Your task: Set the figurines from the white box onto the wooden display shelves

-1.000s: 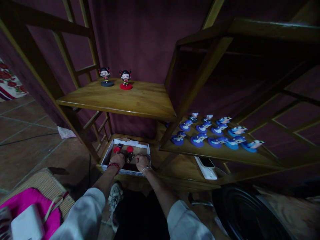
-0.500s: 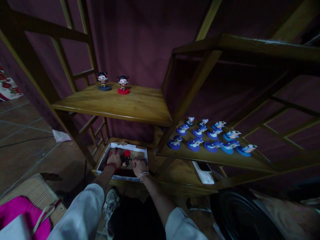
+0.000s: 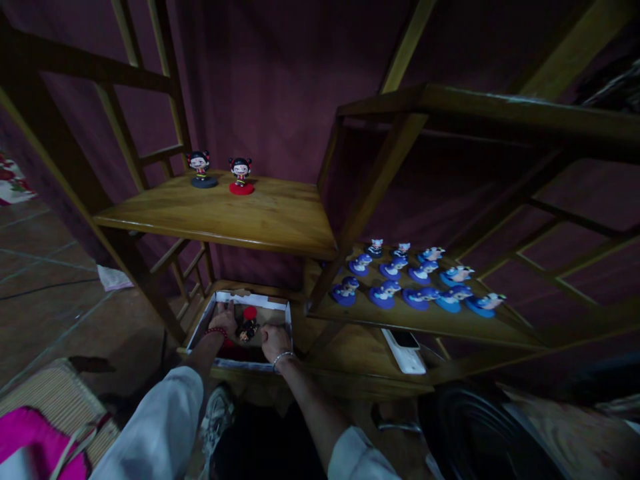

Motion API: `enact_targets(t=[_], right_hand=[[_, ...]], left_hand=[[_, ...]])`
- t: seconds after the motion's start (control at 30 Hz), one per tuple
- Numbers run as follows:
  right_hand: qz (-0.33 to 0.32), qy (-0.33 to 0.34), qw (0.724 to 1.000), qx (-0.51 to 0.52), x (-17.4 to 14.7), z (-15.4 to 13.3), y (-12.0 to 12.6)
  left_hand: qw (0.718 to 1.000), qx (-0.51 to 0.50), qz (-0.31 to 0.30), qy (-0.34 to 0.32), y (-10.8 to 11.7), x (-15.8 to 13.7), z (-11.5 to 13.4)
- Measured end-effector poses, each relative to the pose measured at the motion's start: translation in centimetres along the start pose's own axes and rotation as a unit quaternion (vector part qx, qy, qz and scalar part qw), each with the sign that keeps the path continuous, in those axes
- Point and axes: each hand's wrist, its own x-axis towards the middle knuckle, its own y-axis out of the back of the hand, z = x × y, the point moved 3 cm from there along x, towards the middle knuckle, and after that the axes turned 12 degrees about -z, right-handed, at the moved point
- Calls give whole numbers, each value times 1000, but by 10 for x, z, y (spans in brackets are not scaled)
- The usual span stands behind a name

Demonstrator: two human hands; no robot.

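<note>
Dark figurines [image 3: 247,331] lie close together near a round red disc [image 3: 250,313] inside a shallow, white-rimmed open box [image 3: 273,304].

the frame is dim and cool-toned. a soft sheen runs along the wooden shelf [image 3: 285,213] at left of centre, while much of the upper right sinks into near-black shadow. inside the box [image 3: 267,302] at lower left of centre, detail is murky and blurred. wide-angle stretch slants lines near the edges; the lower right corner is smeared.

Left grip [image 3: 223,321] reaches forward, extended; right grip [image 3: 275,341] curls inward.
</note>
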Motion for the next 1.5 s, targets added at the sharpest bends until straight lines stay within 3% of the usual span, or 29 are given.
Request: enact_targets(t=[0.23, 0.73, 1.23, 1.5], right_hand=[[-3, -7, 1000, -7, -4, -4, 7], [-5, -10, 1000, 0, -5, -5, 7], [3, -1, 1000, -4, -5, -4, 6], [6, -15, 999, 38, -7, -7, 11]], left_hand=[[999, -30, 26, 35, 5, -10, -1], [995, -79, 65, 18, 2, -3, -13], [979, -159, 119, -39, 11, -25, 4], [976, -178, 94, -87, 15, -36, 31]])
